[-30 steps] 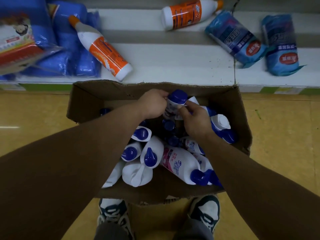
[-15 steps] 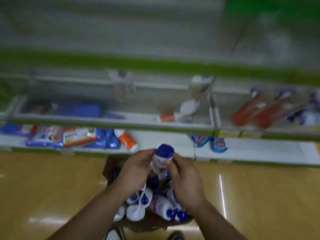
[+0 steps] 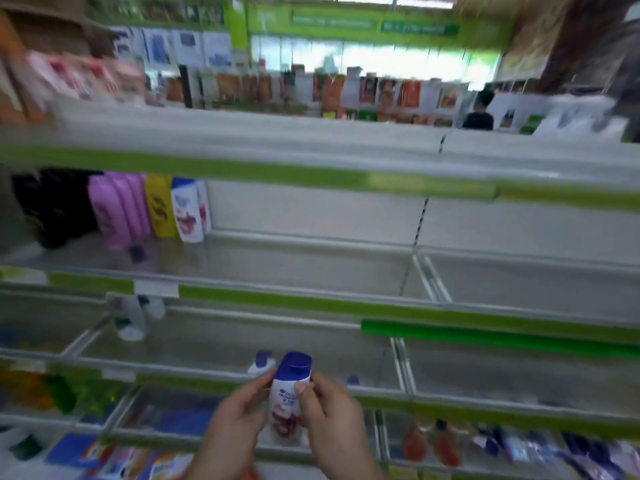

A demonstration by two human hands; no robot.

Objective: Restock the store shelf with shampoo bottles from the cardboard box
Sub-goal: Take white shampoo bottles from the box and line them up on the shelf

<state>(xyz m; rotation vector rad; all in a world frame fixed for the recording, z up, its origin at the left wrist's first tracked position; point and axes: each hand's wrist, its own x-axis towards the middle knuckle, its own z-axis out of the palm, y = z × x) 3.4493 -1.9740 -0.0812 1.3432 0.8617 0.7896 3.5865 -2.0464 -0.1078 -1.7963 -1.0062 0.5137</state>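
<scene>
A white shampoo bottle (image 3: 288,396) with a blue cap and a red-pink label stands upright between both hands, low in the middle of the view. My left hand (image 3: 233,424) grips its left side and my right hand (image 3: 330,420) grips its right side, thumb on the label. Behind the cap, a similar blue-capped bottle (image 3: 262,362) stands on the white shelf (image 3: 311,362). The cardboard box is out of view. The picture is blurred by motion.
On the shelf above (image 3: 277,268), at the left, stand pink, yellow and white bottles (image 3: 149,209). A pale bottle (image 3: 133,320) stands at the left of the middle shelf. Packets and bottles (image 3: 433,445) fill the lower shelves. A person (image 3: 479,114) stands far behind the top shelf.
Both hands lifted the shampoo bottle out of the box. The view swung up from the box and floor to the upper shelves, and the box left the frame.
</scene>
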